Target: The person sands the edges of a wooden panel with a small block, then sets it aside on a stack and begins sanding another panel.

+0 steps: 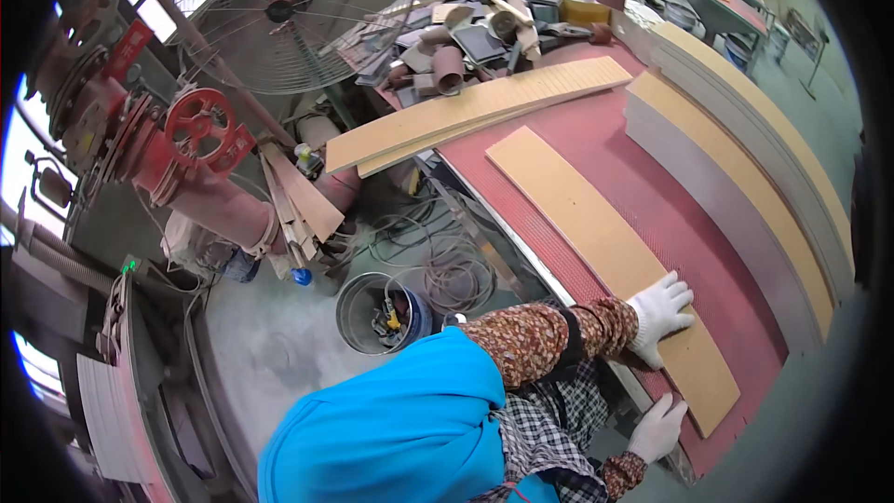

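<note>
A long tan fibreboard strip (pixel 596 224) lies flat on the red ribbed table top (pixel 717 265). My left hand (pixel 661 317), in a white glove, rests on its face toward the near end, fingers spread and holding nothing. At the strip's near long edge is my right hand (pixel 658 428), also gloved in white. Its fingers are curled against that edge, and whatever they hold, if anything, is hidden. My left forearm (pixel 531 345), in a brown patterned sleeve, reaches across the table's side.
Stacked curved boards (pixel 736 196) stand along the table's far side. More tan strips (pixel 475 112) lie across its left end, beside a heap of abrasive pieces and offcuts (pixel 466 42). Left are a metal bucket (pixel 349 317) with tools, coiled hoses (pixel 456 275), a caged fan (pixel 279 9) and red valve pipework (pixel 200 126).
</note>
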Available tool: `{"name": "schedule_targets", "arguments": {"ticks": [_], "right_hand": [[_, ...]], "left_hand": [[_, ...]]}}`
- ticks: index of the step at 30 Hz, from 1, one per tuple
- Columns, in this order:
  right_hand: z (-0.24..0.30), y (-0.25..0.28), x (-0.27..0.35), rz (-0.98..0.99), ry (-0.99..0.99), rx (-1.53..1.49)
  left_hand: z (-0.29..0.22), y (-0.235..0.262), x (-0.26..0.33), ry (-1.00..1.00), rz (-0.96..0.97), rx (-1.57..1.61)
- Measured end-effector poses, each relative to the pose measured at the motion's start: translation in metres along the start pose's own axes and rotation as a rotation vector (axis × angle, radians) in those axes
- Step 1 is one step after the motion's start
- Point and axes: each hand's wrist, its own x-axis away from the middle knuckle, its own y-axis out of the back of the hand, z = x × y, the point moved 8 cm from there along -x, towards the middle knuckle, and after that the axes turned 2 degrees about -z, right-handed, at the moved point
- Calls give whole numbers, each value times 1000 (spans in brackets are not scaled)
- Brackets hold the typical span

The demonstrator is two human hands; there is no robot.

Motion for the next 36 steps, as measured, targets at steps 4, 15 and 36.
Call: {"name": "schedule_targets", "arguments": {"ticks": [4, 15, 36], "right_hand": [[1, 1, 4, 20, 32, -18], [14, 3, 7, 102, -9, 168], [29, 14, 8, 36, -35, -307]], "left_hand": [[6, -8, 1, 15, -13, 20], [7, -16, 1, 21, -16, 80], [7, 12, -6, 57, 6, 60]]}}
